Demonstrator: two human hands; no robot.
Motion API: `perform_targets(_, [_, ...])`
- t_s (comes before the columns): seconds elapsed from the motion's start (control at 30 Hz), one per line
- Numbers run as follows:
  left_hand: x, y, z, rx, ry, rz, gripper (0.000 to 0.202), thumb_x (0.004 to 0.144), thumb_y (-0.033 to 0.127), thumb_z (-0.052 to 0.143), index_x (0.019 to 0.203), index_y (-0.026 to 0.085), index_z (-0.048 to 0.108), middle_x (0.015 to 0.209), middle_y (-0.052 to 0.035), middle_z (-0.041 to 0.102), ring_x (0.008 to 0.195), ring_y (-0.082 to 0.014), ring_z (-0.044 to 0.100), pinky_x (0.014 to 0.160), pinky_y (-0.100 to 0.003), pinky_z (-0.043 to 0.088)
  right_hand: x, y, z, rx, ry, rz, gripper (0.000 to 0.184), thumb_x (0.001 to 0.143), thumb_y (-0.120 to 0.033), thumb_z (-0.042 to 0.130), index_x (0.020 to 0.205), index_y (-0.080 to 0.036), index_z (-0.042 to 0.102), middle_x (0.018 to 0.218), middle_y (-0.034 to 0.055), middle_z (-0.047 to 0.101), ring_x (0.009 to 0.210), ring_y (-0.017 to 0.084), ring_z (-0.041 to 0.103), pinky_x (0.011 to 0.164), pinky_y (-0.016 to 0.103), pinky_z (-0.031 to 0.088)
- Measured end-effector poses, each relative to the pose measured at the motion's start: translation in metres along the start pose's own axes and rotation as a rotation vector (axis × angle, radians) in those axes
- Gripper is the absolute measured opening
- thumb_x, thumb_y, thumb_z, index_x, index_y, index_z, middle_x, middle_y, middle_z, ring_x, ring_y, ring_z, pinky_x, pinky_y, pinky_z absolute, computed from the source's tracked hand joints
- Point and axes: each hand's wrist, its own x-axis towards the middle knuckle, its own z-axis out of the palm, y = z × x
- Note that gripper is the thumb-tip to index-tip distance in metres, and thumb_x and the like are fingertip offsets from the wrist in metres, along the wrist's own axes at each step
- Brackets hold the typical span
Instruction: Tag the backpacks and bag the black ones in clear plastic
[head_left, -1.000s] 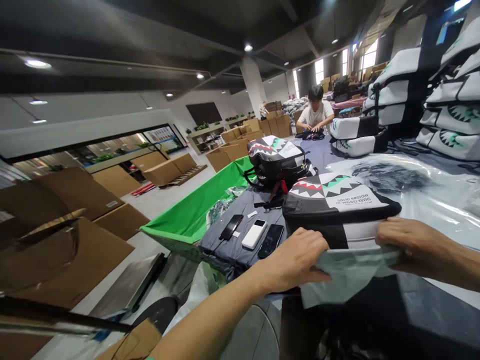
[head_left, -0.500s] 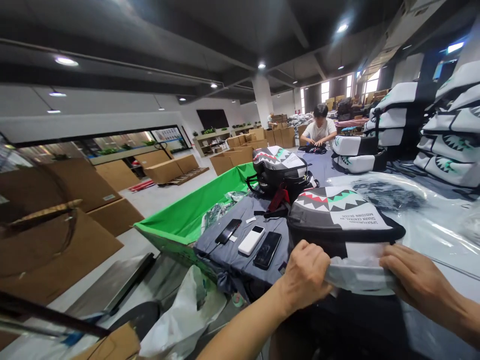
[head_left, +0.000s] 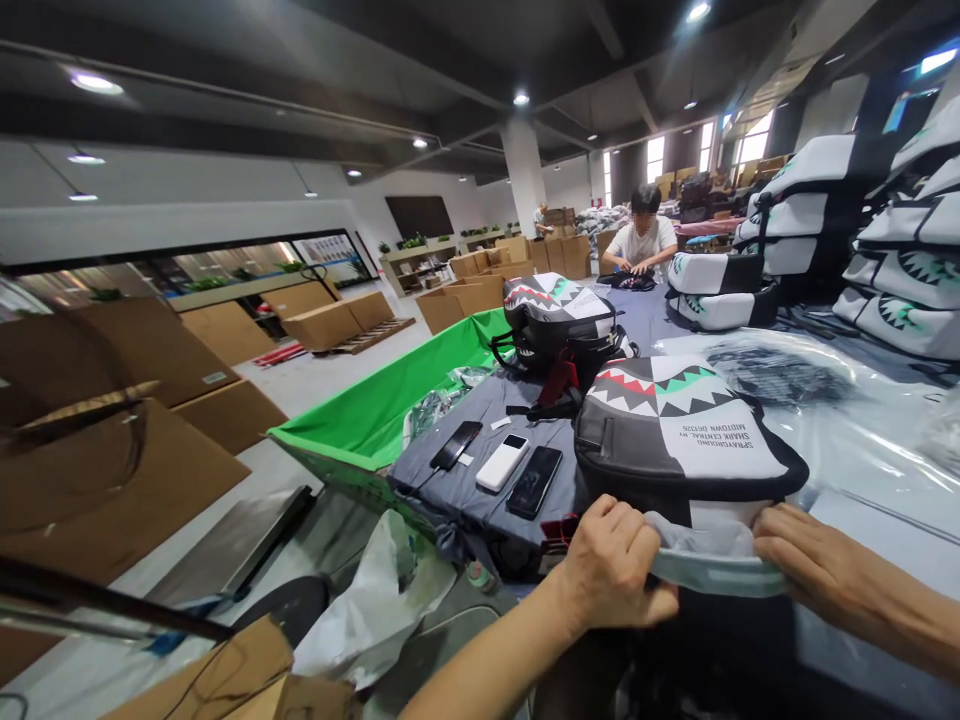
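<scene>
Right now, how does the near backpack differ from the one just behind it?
The left hand and right hand hold plastic at the edge of the near backpack; no hand touches the rear backpack. The near backpack's lettering is readable, while the rear backpack's is too small to read. Both carry toothed prints with red and green.

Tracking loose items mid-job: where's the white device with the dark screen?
In the head view, the white device lies just below centre on the grey cloth, between two black phones, up and left of the left hand.
</scene>
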Motion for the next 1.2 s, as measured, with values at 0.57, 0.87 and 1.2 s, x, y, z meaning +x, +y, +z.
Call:
perform_targets(0.57, [-0.099,0.07,0.05,-0.017,-0.022,-0.209,0.033,0.096,0.037,0.052,0.072,0.017,0.059,0.066,-0.0026,0.053,0.065,-0.0164,0.051,0.072,-0.033,0.047,-0.098,-0.011,0.095,-0.187,0.196,0.066,0.037,0.089,0.002,0.045,0.107,-0.025,0.062,0.085,0.001,0.07,0.075,0.017,0.066,0.073,0.032,0.054])
perform_targets(0.87, [-0.082,0.053,0.031,-0.15,-0.248,-0.232,0.027,0.107,0.024,0.034,0.11,0.013,0.059,0.063,0.0019,0.06,0.055,-0.0133,0.056,0.062,-0.029,0.04,-0.07,-0.017,0.054,0.009,-0.047,0.066,0.051,0.091,-0.008,0.046,0.139,-0.022,0.056,0.078,0.001,0.064,0.063,0.014,0.061,0.059,0.025,0.047])
perform_targets(1.2, [-0.069,0.039,0.03,-0.104,-0.488,-0.206,0.025,0.099,0.04,0.061,0.086,0.02,0.055,0.062,0.0053,0.065,0.056,-0.0116,0.061,0.054,-0.027,0.034,-0.048,-0.004,0.055,-0.013,-0.129,0.014,0.029,0.085,0.001,0.041,0.087,-0.023,0.057,0.062,-0.0049,0.057,0.046,0.013,0.051,0.048,0.033,0.025])
